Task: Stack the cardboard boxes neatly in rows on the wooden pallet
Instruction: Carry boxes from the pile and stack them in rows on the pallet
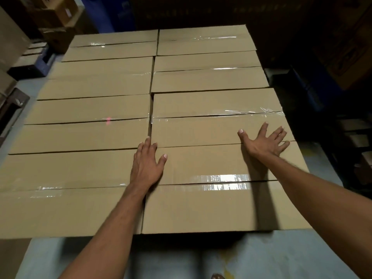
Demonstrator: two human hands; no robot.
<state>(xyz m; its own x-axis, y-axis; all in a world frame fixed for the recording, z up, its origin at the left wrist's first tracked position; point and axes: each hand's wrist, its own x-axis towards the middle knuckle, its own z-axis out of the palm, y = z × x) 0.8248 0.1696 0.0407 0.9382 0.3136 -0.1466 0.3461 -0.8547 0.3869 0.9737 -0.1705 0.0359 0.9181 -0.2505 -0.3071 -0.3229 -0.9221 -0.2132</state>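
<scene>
Eight cardboard boxes [120, 109] lie packed together in two columns of four, running from the near edge to the far edge, and their tops form one almost level brown surface. Each box is long and flat-topped, plain tan with no print showing. The two top flaps meet in a seam along the length, and clear glossy tape [223, 178] over the seam catches the light in white streaks. The columns touch along a narrow dark gap down the middle, and the rows sit edge to edge. The near right box [211, 208] stands a little proud of its left neighbour at the front. Its near face drops in shadow to the pale blue-grey floor [271, 256]. The left hand [146, 166] lies flat, fingers straight and close together, on the far left corner of that box, over the gap between the columns, with the thumb spread to the right; it grasps nothing. The right hand [265, 142] is also released, palm down with fingers fanned wide. It rests across the line where the near right box meets the box behind it [211, 103], close to the right edge. A small red spot of light [108, 120] sits on the seam of the third box in the left column. Loose brown boxes [58, 15] stand stacked at the far left, and dark stacks [352, 47] fill the far right.
</scene>
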